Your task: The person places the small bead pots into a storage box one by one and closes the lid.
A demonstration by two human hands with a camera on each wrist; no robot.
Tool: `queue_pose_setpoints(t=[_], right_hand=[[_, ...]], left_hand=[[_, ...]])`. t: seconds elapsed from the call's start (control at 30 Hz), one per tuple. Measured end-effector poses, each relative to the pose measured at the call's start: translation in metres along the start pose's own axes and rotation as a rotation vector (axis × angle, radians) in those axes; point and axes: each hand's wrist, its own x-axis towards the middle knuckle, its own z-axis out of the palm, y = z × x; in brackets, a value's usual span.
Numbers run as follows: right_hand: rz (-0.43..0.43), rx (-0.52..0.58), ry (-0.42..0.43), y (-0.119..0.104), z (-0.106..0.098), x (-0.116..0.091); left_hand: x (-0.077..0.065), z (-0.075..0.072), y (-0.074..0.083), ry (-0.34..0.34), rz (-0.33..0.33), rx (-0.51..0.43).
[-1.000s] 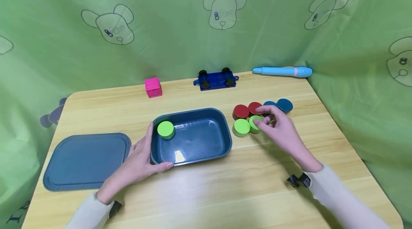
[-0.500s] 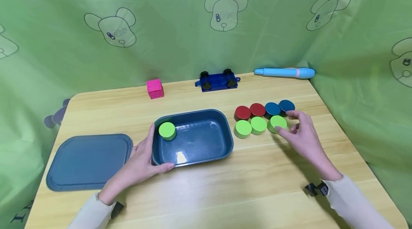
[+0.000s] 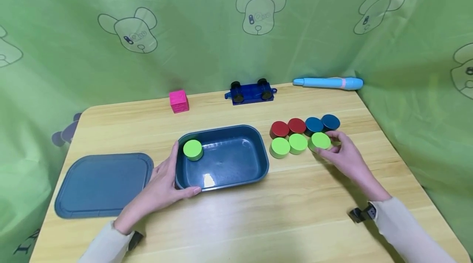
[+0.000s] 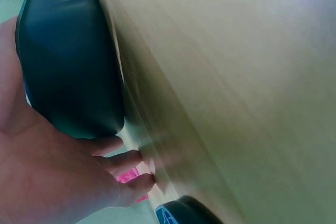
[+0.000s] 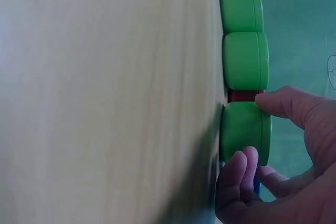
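Around the left end of a dark blue plastic box [image 3: 225, 164] my left hand [image 3: 159, 187] is spread, its thumb along the front rim and index finger on the left side. Inside the box, at the left, sits a short green cylinder [image 3: 193, 150]. My right hand [image 3: 345, 154] pinches the rightmost green cylinder [image 3: 319, 141] between thumb and fingers; a seam runs near its top in the right wrist view. Two more green cylinders, one [image 3: 279, 148] nearest the box and another [image 3: 297, 143], stand to its left. Behind them are two red cylinders [image 3: 280, 129] and two blue ones [image 3: 314, 125].
A flat blue lid [image 3: 105, 185] lies left of the box. Along the table's back edge are a pink cube [image 3: 179, 101], a blue toy wagon base [image 3: 251, 92] with its wheels up, and a light blue pen-shaped object [image 3: 328, 83]. Green printed cloth [image 3: 207, 49] surrounds the table [image 3: 236, 226].
My right hand has moved right from over the middle green cylinder to the rightmost one and closed its fingers on it. The left hand stays at the box.
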Motion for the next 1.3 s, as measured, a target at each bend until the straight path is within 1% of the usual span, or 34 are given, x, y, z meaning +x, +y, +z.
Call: queue_pose_setpoints(t=[0.13, 0.23, 0.4, 0.5, 0.73, 0.87, 1.07, 1.3], right_hand=[[0.0, 0.002, 0.002, 0.002, 0.0, -0.003], [0.007, -0.018, 0.018, 0.003, -0.001, -0.008], [0.037, -0.06, 0.061, -0.001, -0.002, -0.017], [0.032, -0.062, 0.093, -0.005, -0.002, -0.019], [-0.027, -0.009, 0.166, -0.018, -0.001, -0.024], [-0.076, 0.048, 0.187, -0.032, 0.003, -0.025], [-0.141, 0.11, 0.189, -0.056, 0.012, -0.026], [-0.211, 0.127, 0.145, -0.083, 0.028, -0.02]], left_hand=[[-0.001, 0.003, 0.0, 0.008, 0.001, -0.002], [-0.003, 0.006, -0.002, 0.007, 0.0, -0.002], [-0.003, 0.008, -0.003, 0.007, 0.005, -0.006], [-0.003, 0.008, -0.002, 0.007, 0.005, -0.008], [-0.002, 0.005, -0.003, 0.008, 0.01, -0.001], [-0.001, 0.004, -0.002, 0.013, 0.011, 0.003], [0.0, 0.003, -0.003, 0.021, 0.015, 0.005], [0.0, 0.004, -0.003, 0.02, 0.016, 0.007]])
